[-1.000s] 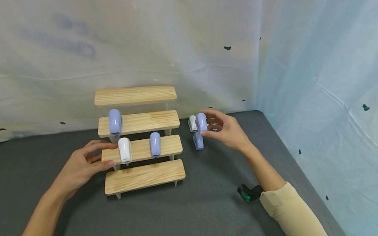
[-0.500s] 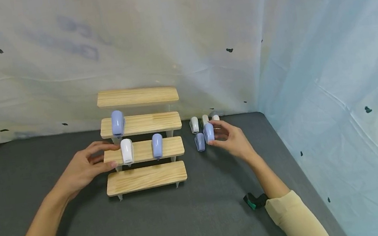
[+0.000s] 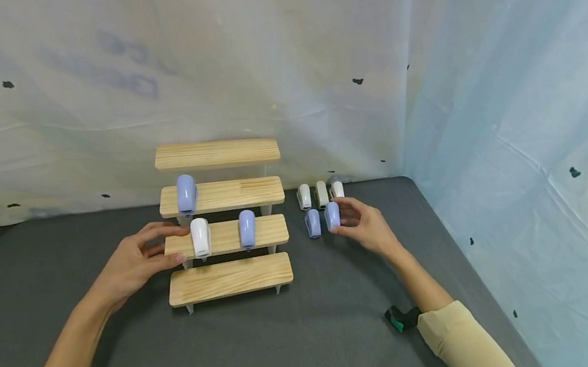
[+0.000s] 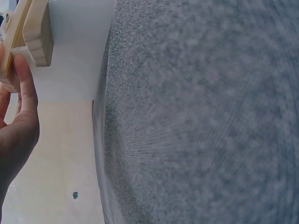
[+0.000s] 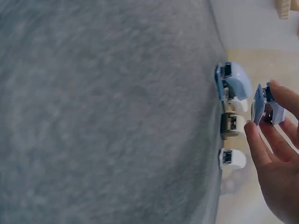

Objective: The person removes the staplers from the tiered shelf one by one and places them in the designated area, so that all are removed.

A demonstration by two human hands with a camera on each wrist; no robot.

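A lilac mini stapler [image 3: 332, 216] is pinched between the thumb and fingers of my right hand [image 3: 366, 228]. In the right wrist view this stapler [image 5: 268, 105] is raised off the dark tabletop. Just left of it stands another lilac stapler [image 3: 313, 223]. My left hand [image 3: 133, 262] grips the left end of a wooden shelf step [image 3: 222, 234], thumb at its front and fingers behind. On that step sit a white stapler [image 3: 200, 237] and a lilac stapler [image 3: 247, 229]. One more lilac stapler [image 3: 186, 194] is on the step above, at its left end.
Behind the right hand, a white stapler [image 3: 304, 196], a cream stapler [image 3: 321, 193] and another white stapler [image 3: 337, 189] form a row near the back curtain [image 3: 320, 129]. The rack's top step [image 3: 216, 153] and lowest step [image 3: 230, 279] are bare wood.
My right hand has moved right and toward me with the lilac stapler, lowering it beside the other lilac one. The back-row staplers have come into view. My left hand keeps its grip.
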